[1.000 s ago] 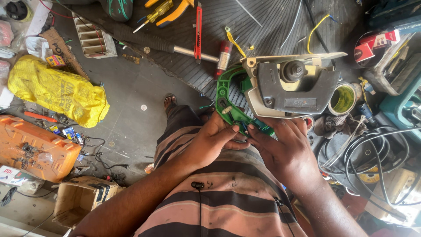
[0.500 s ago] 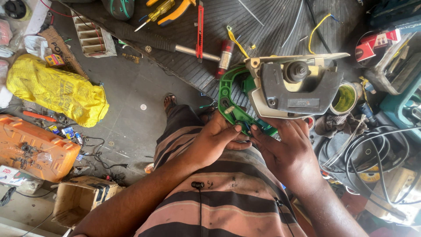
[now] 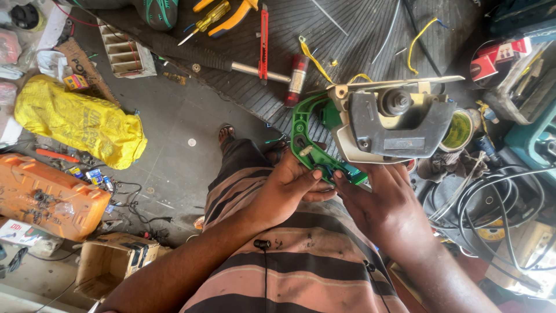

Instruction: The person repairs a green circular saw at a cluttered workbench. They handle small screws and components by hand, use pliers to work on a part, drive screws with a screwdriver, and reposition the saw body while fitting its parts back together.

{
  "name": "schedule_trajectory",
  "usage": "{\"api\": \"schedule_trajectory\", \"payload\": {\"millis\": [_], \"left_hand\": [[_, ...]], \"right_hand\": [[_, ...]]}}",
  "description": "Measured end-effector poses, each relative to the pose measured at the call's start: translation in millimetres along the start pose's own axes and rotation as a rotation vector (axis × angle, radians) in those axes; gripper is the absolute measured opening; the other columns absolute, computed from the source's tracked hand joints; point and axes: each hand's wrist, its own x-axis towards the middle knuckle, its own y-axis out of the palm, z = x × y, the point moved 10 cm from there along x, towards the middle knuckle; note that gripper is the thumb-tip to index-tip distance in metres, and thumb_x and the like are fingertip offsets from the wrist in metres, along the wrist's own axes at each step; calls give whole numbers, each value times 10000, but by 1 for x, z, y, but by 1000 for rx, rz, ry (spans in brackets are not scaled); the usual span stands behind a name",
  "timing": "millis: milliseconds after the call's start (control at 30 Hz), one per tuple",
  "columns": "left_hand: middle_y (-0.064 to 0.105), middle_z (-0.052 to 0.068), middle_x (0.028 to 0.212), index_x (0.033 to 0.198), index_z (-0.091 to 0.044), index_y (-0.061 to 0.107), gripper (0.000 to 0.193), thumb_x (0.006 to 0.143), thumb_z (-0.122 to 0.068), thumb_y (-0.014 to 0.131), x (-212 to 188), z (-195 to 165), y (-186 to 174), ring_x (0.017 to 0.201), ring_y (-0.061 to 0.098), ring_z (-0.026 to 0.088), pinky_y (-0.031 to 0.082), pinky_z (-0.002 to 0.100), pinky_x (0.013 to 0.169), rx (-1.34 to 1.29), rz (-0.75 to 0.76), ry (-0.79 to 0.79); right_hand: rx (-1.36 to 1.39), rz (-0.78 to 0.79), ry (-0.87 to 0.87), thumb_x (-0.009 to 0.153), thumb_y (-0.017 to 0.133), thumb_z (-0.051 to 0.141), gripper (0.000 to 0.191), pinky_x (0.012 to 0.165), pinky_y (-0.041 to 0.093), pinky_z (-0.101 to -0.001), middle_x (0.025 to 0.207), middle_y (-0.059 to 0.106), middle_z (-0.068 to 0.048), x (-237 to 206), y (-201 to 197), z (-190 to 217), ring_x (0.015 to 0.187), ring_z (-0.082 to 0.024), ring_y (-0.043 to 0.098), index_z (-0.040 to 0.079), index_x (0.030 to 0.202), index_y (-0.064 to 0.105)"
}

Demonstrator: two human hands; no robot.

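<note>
Cluttered concrete floor [image 3: 174, 127] and a ribbed black mat [image 3: 347, 35] lie beyond the lap. Largest, the grey-and-green power tool [image 3: 388, 124] sits just beyond both hands (long axis left-right, green handle curving toward them). Left hand [image 3: 289, 185] and right hand [image 3: 385, 200], equally near, each clench the green handle [image 3: 307, 145].

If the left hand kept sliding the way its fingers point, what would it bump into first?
The left hand points right, along the green handle it grips. It would probably meet the right hand first, whose fingertips already sit just beside it, though depth is hard to judge.
</note>
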Motion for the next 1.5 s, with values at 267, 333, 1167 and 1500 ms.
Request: {"api": "schedule_trajectory", "payload": {"millis": [267,333,1167,1500], "left_hand": [[548,149,1395,1468,-89,277,441,1081,-101,489,-2,-1,1,1270,632,315,575,494,1047,-5,10,33],[547,145,1386,1470,-101,270,451,1072,-94,482,-2,-1,1,1240,641,302,586,483,1022,-12,-10,27],[657,95,1252,1385,-59,467,483,953,-47,684,-3,-8,-4,1114,686,188,634,363,932,253,-220,-189],[761,24,902,1029,28,724,254,966,-218,726,-11,-5,-5,803,686,75,577,235,732,545,-238,-222]], "right_hand": [[3,35,-65,816,775,114,284,863,498,-457,1124,633,-129,1,0,-1,1000,-334,636,109,1100,774],[-16,31,-81,817,768,100,262,866,499,-455,1112,631,-125,2,0,2,997,-331,636,102,1079,780],[1738,-270,812,843,759,9,660,1090,486,-383,1367,604,-137,-105,130,-81,1283,-233,595,8,1427,449],[1884,-303,732,1028,682,136,547,1035,548,-400,1333,637,-144,-82,164,-54,1201,-231,633,-45,1477,425]]}}
